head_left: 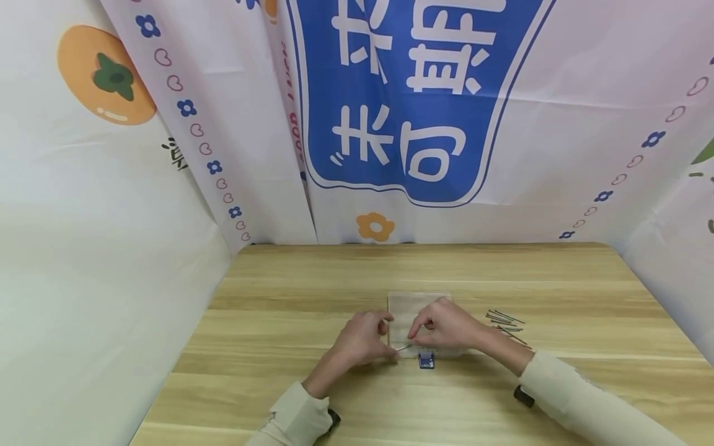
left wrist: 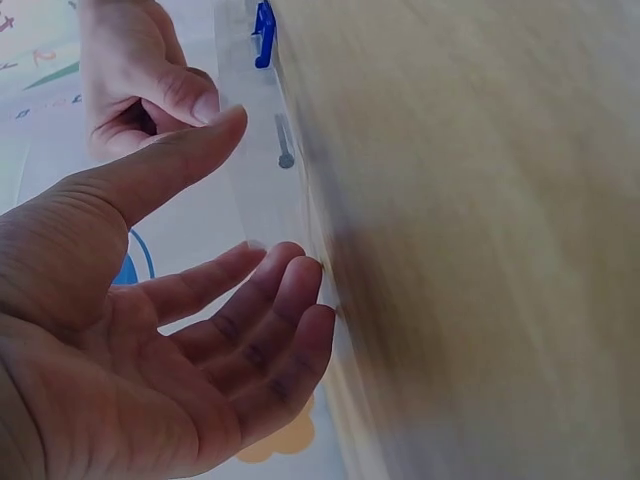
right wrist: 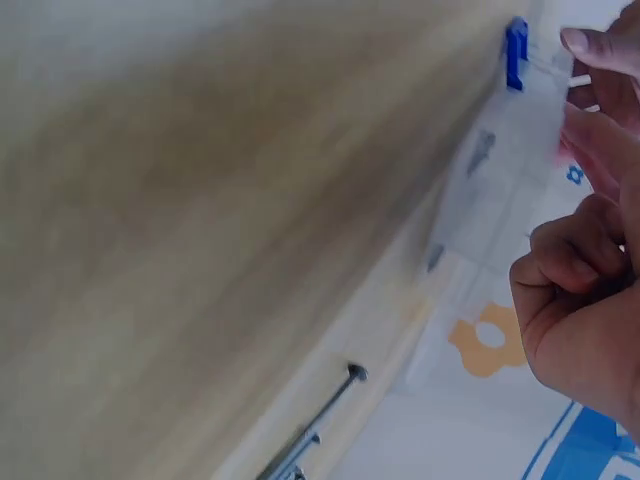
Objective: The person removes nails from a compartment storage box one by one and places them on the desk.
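A clear plastic box (head_left: pixel 404 310) with a blue latch (head_left: pixel 426 359) lies on the table between the hands. At its left edge rests my left hand (head_left: pixel 362 337), thumb and fingers spread apart and loosely bent in the left wrist view. Over the box, my right hand (head_left: pixel 443 325) pinches a thin metal nail (head_left: pixel 404 347) between thumb and forefinger, its other fingers curled in. The nail's far end is close to the left thumb; whether they touch is unclear. Through the box wall a nail (left wrist: pixel 284 150) shows in the left wrist view.
Several loose nails (head_left: pixel 506 322) lie in a pile on the wooden table (head_left: pixel 312 272), right of the box under the right forearm. A printed cloth (head_left: pixel 346 214) hangs behind the table's far edge.
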Demonstrator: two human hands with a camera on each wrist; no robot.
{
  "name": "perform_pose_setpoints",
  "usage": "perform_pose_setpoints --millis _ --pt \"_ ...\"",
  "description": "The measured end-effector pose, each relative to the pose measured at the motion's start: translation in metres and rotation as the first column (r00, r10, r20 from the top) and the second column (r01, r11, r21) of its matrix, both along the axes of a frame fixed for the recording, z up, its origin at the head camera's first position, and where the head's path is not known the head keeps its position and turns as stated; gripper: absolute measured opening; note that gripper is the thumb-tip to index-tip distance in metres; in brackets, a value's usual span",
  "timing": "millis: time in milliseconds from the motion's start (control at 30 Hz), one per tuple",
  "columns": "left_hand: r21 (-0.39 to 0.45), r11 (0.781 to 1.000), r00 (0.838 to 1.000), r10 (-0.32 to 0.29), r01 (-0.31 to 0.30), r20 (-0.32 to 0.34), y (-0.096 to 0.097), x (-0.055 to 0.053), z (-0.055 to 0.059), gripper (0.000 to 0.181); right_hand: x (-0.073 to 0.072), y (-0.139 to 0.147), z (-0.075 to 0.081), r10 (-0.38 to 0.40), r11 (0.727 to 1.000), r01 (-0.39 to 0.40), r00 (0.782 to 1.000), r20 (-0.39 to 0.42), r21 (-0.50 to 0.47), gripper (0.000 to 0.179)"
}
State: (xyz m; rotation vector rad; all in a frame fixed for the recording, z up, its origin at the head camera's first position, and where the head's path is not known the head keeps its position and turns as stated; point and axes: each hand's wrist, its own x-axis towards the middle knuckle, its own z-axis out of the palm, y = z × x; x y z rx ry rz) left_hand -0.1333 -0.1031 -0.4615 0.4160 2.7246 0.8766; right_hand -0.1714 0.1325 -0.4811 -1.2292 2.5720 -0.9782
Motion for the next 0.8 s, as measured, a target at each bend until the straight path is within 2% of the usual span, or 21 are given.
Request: perform_pose_setpoints --millis 200,567,800 --pt "0.012 1.0 1.0 0.0 0.0 0.006 -0.003 -0.001 -0.002 0.068 0.003 -0.008 -0.006 -0.05 0.999 0.05 0.999 -0.009 0.02 0.006" --pt "-0.022 0.999 0.999 -0.032 0.032 -0.006 -0.007 -0.005 -0.004 0.067 0.006 -0.015 -0.008 -0.081 0.994 0.083 0.996 -0.035 0.068 0.005" --pt "-0.019 0.999 0.999 -0.033 0.033 -0.005 -0.008 -0.004 -0.004 0.069 0.004 -0.019 -0.009 -0.06 0.991 0.064 0.998 -0.03 0.115 0.005"
